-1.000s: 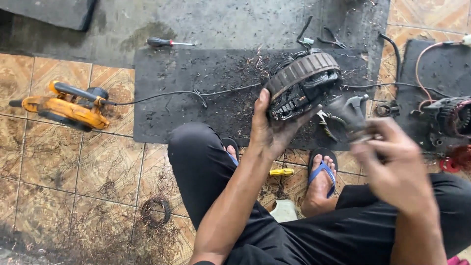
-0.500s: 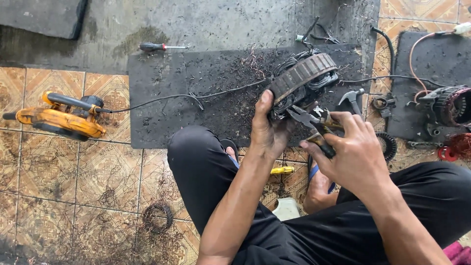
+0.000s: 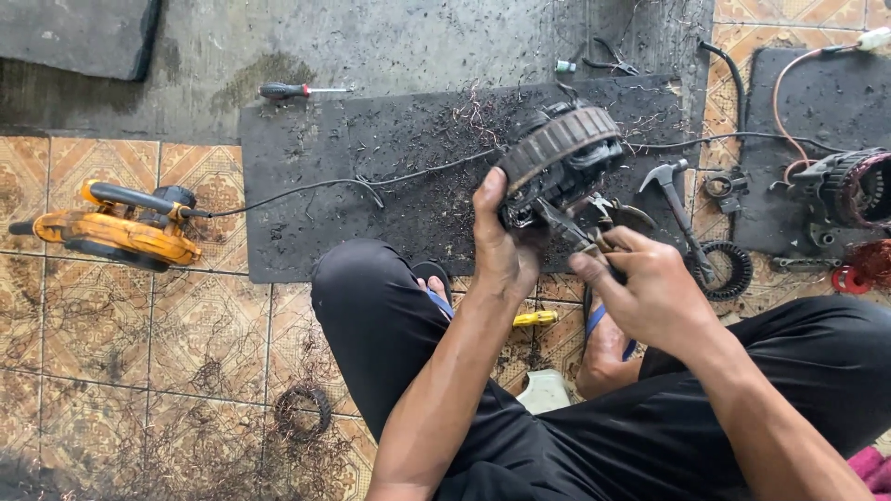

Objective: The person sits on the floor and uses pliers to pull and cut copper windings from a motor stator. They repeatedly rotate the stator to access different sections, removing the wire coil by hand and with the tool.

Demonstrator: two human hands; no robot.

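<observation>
Over black mat (image 3: 371,139), left hand (image 3: 506,246) grips stator (image 3: 557,158).

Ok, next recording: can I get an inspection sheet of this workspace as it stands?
Surface: black mat on tiled floor, strewn with wire bits.
Job's things: motor winding ring in left hand; pliers in right hand, nose at the ring.
Clutter: screwdriver, hammer, orange blower.
Grippers: both hands' fingers closed.
Cables: black cord across mat.
Surroundings: another motor part at the right.
</observation>
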